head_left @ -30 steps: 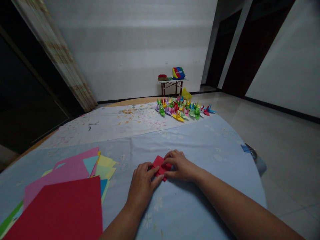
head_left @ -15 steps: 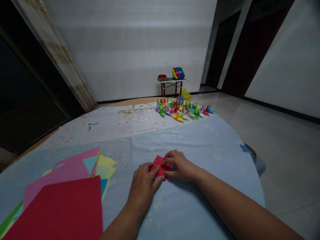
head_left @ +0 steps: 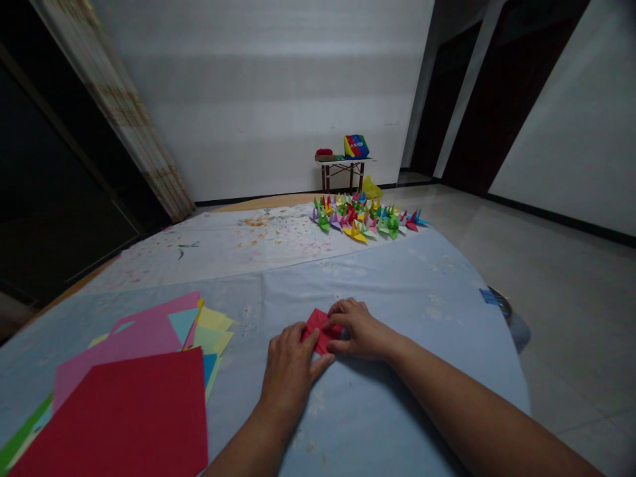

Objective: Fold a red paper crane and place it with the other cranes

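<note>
table [head_left: 271,201]: floral cloths [head_left: 397,278], 1 blue, 1 white
left hand [head_left: 288,364]: holding red paper [head_left: 318,322]
right hand [head_left: 365,334]: holding same red paper
wall [head_left: 258,119]: white
floor [head_left: 546,285]: tiled

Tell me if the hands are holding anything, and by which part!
The small red paper: left hand on its left side, right hand on its right.

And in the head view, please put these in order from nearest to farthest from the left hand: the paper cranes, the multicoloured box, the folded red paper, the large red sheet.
1. Folded red paper: touching the left hand.
2. Large red sheet: to that hand's left.
3. Paper cranes: farther ahead, to the right.
4. Multicoloured box: at the back of the room.
</note>
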### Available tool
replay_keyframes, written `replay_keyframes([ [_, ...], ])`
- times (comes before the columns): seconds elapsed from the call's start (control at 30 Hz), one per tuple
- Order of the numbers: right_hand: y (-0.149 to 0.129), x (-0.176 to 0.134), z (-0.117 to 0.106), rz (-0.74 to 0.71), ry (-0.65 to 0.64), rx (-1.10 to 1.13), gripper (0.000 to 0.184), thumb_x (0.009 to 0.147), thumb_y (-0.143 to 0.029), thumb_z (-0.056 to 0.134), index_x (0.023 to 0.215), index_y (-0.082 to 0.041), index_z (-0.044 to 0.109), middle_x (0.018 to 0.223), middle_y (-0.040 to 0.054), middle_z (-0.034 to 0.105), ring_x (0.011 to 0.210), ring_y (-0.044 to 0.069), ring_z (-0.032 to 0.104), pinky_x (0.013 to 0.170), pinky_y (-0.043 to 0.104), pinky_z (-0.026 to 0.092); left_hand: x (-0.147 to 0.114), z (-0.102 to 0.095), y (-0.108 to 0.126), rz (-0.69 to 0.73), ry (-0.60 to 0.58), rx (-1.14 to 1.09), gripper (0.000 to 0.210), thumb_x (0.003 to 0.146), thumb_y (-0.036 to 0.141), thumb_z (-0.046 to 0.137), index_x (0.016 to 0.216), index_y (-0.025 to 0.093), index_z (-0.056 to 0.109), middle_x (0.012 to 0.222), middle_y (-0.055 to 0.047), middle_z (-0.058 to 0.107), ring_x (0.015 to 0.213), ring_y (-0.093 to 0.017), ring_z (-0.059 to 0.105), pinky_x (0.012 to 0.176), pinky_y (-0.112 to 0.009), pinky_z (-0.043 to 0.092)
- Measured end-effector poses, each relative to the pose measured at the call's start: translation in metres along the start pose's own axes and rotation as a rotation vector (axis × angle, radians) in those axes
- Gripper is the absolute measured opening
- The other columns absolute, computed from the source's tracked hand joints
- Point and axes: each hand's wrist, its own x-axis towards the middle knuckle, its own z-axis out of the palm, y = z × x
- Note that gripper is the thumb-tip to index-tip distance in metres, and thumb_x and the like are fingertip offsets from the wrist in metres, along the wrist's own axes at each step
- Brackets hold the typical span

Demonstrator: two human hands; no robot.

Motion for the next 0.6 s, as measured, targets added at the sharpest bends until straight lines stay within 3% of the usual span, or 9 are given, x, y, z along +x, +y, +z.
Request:
replay_keyframes([
  [0.3, 0.0049, 0.0000, 0.0039, -0.019, 0.032, 0.023, 0.026, 0.070, -0.037, 0.068, 0.093, -0.026, 0.066, 0.100, 0.0037, 0.055, 0.094, 0.021, 0.045, 0.083, 0.037, 0.032, -0.0040, -0.0066, -0.0076, 0.068, -0.056, -0.043, 0.031, 0.086, 0.035, 0.047, 0.114, 0.026, 0.057, 0.119, -0.007, 0.055, 0.111, -0.024, 0.046, 0.092, -0.045, 0.036],
  [0.6, 0.0057, 0.0007, 0.0042, -0.009, 0.012, 0.006, 0.027, 0.071, -0.041, 0.066, 0.094, -0.027, 0.066, 0.101, 0.0046, 0.055, 0.095, 0.021, 0.046, 0.083, 0.038, 0.033, -0.0034, -0.0056, -0.0073, 0.054, -0.049, -0.081, 0.028, 0.085, 0.032, 0.050, 0.112, 0.029, 0.059, 0.118, -0.005, 0.057, 0.110, -0.024, 0.047, 0.092, -0.045, 0.035],
])
